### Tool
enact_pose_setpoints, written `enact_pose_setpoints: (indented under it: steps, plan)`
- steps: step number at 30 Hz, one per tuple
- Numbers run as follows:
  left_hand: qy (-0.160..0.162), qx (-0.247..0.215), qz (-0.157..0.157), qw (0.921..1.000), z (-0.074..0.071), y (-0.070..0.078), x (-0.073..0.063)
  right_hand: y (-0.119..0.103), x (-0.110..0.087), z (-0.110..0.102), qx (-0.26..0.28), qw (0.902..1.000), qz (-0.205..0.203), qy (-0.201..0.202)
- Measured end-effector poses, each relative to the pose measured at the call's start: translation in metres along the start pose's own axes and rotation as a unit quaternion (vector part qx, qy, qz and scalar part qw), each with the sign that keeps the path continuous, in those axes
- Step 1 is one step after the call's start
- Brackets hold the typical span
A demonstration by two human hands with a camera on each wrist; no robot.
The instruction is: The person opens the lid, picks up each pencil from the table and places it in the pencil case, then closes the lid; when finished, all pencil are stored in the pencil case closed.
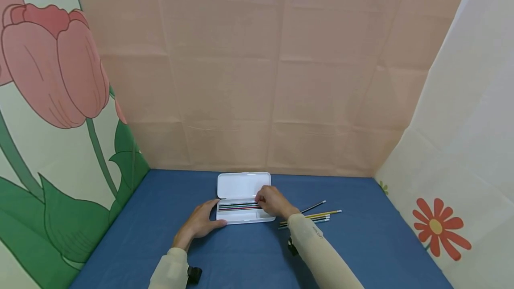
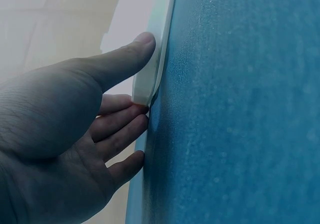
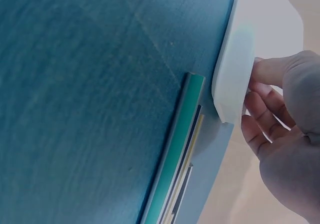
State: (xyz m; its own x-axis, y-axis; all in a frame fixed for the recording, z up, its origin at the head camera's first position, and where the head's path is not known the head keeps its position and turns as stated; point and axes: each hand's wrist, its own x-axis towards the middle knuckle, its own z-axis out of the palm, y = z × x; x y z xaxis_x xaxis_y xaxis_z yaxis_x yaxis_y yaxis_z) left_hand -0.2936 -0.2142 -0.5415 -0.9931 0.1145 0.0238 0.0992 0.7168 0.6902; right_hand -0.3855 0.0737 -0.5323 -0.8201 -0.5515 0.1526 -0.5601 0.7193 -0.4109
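A white pencil case [image 1: 245,223] lies on the blue cloth with its lid [image 1: 243,185] raised at the back. Inside it, several pencils [image 1: 238,207] lie side by side. My left hand [image 1: 201,221] grips the case at its left end, the thumb [image 2: 127,56] along the front wall and the fingers at the side. Over the right part of the case, my right hand [image 1: 275,202] reaches in and pinches a pencil at the right end of the row. The case wall partly hides those fingertips in the right wrist view.
Loose pencils [image 1: 321,214] lie on the cloth right of the case, partly under the right forearm; a green one [image 3: 175,144] shows close up. A beige backdrop [image 1: 257,79] stands behind, with flower-printed sheets at left and right.
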Motion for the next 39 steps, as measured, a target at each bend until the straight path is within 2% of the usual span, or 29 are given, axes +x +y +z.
enact_pose_setpoints:
  steps: [5,11,31,39]
  plan:
    - [0.001,0.001,0.001,1.0,0.0,0.0,0.0,0.001,-0.005,-0.005,0.025,0.9996,-0.006,0.004]
    - [0.0,-0.002,0.001,1.0,0.0,0.001,-0.001,0.002,-0.014,-0.011,0.025,0.9997,-0.001,-0.002]
    - [0.004,-0.004,0.0,1.0,0.001,0.0,-0.001,0.016,-0.064,-0.037,0.086,0.9963,0.004,0.005]
    - [0.004,-0.003,0.002,1.0,0.002,0.001,-0.001,0.027,-0.084,-0.044,0.05,0.9987,-0.01,0.008]
